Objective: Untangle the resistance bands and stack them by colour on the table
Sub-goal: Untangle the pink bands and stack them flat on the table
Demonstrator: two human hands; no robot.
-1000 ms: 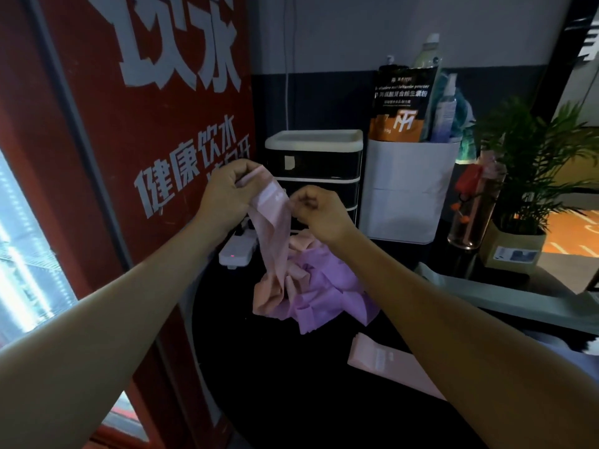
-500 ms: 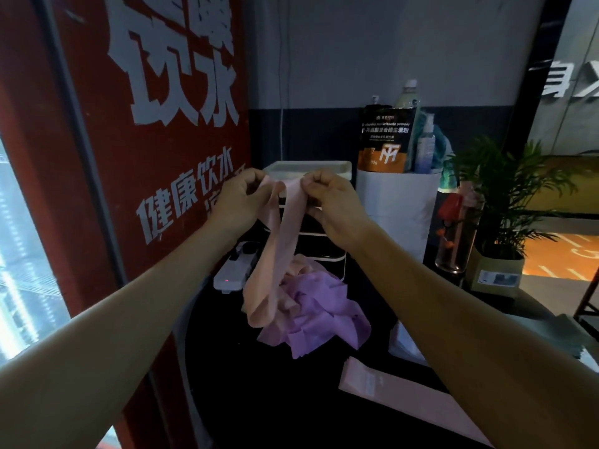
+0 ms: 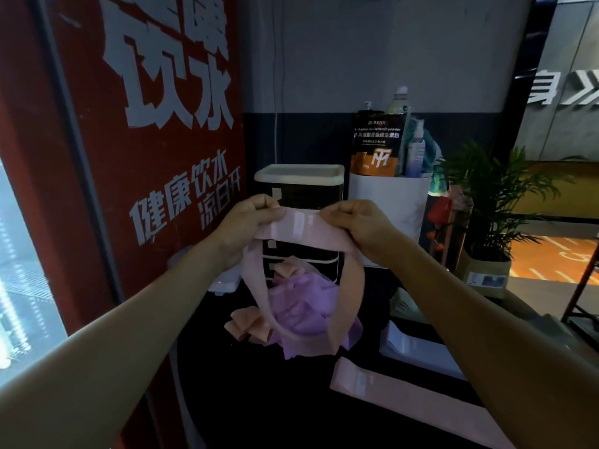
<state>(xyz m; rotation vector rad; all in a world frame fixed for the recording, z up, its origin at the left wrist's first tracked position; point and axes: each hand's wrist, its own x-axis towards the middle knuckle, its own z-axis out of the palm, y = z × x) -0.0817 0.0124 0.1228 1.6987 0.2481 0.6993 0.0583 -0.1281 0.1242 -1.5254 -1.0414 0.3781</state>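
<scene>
Red panel (image 3: 97, 157) with white lettering stands at far left, beside the dark worktop (image 3: 259, 400). Left hand (image 3: 246, 222) is raised above the worktop, its fingers curled round the left end of the pale pink band (image 3: 299, 226); the right hand (image 3: 359, 228) pinches the right end in the same way, so the upper run of the band is stretched flat between them. The rest of that band hangs down as an open loop, its lowest part in front of the tangled pile (image 3: 301, 312) of purple and peach bands lying on the worktop; whether it touches the pile cannot be told. A white power strip (image 3: 223, 283) lies just left of the pile. Behind stands a small drawer unit (image 3: 299, 186), with a white bin (image 3: 389, 215) to its right holding a pouch and bottles. A second pink band (image 3: 405, 400) lies flat on the worktop at lower right, apart from the pile. A potted plant (image 3: 486, 205) stands at far right.
</scene>
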